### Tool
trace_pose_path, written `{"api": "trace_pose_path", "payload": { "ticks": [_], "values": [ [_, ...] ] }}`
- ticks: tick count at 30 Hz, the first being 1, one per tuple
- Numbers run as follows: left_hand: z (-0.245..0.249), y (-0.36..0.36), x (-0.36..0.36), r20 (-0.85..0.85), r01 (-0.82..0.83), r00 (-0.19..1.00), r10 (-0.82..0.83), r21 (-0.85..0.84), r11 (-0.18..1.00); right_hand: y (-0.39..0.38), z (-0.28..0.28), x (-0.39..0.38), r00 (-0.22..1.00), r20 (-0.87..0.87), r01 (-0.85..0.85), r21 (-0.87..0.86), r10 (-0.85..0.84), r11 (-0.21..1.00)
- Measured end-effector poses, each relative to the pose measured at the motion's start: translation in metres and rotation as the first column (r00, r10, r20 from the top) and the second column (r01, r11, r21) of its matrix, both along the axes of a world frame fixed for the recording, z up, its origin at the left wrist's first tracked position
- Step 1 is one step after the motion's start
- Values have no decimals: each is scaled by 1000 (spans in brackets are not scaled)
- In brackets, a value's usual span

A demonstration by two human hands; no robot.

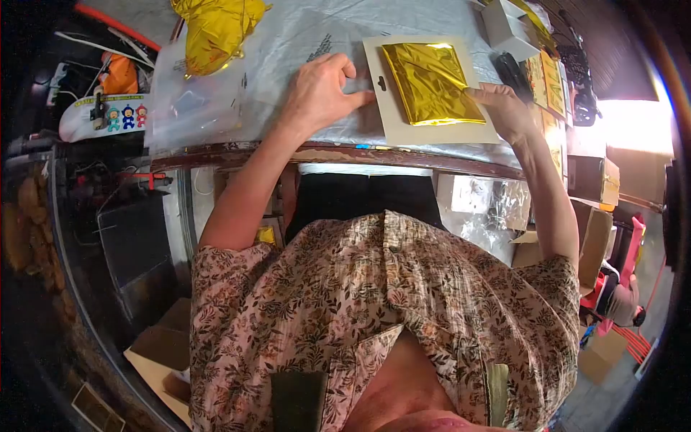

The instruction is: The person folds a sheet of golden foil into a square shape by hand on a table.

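Note:
A shiny gold foil packet (432, 83) lies on a cream backing card (392, 122) with a dark hanger slot near its left edge. My right hand (504, 111) is closed at the right side, its fingertips gripping the edge of the foil over the card. To the left of the card is my left hand (324, 90), fingers loosely curled and thumb stretched out, with the thumb tip at the card's left edge. Nothing shows in its grasp. The undersides of both hands are hidden.
Crumpled gold foil (216, 36) and clear plastic bags (194, 108) lie on the left of the covered table (288, 29). A white box (507, 32) and a dark object (509, 70) stand at the right. Cardboard boxes (162, 353) sit below.

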State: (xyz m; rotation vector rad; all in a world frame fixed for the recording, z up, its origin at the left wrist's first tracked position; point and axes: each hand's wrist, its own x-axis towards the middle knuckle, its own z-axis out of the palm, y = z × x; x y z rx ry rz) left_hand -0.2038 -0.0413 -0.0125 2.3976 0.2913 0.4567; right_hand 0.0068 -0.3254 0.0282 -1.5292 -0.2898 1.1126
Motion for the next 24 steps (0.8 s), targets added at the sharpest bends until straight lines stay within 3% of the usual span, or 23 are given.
{"api": "trace_pose_path", "payload": {
  "ticks": [2,4,7,10,17,20,24],
  "values": [
    [-2,3,2,5,-4,1000,4,-27,1000,1,-5,-1,1000,11,5,21,-5,1000],
    [-9,6,1,17,7,1000,-4,-191,982,2,-10,2,997,70,29,24,-31,999],
    [1,8,3,-58,-26,998,19,-119,993,4,-5,2,977,212,16,-65,-2,998],
    [8,4,10,6,-38,999,38,-60,998,8,-13,-1,975,192,112,31,-116,993],
    [-22,0,32,141,6,990,8,-101,995,7,-12,-3,961,262,86,37,-92,996],
    [-29,-3,34,140,-46,988,63,-120,992,4,0,-13,921,388,69,-58,-41,996],
    [-32,-12,37,189,-126,970,150,-132,983,8,-21,-36,882,434,209,-8,-185,978]
  ]
}}
